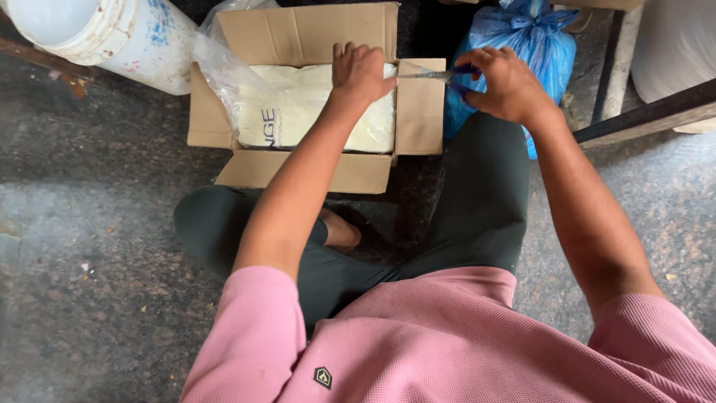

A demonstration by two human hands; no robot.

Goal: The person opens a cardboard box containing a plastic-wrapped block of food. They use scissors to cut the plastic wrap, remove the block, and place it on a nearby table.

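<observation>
An open cardboard box (418,104) lies on the floor in front of me, flaps folded out. Inside is a large pale yellow block wrapped in clear plastic film (298,112). My left hand (359,71) rests palm down on the block's far right corner, next to the right flap. My right hand (503,82) grips a knife with a blue handle (436,74), its blade pointing left over the right flap toward my left hand. Loose plastic film (220,63) bunches up at the box's left side.
A white plastic bucket (112,33) stands at the upper left. A blue plastic bag (526,33) sits behind my right hand. A dark bar and a pale sack (675,45) are at the right. I sit cross-legged on the speckled floor (89,246).
</observation>
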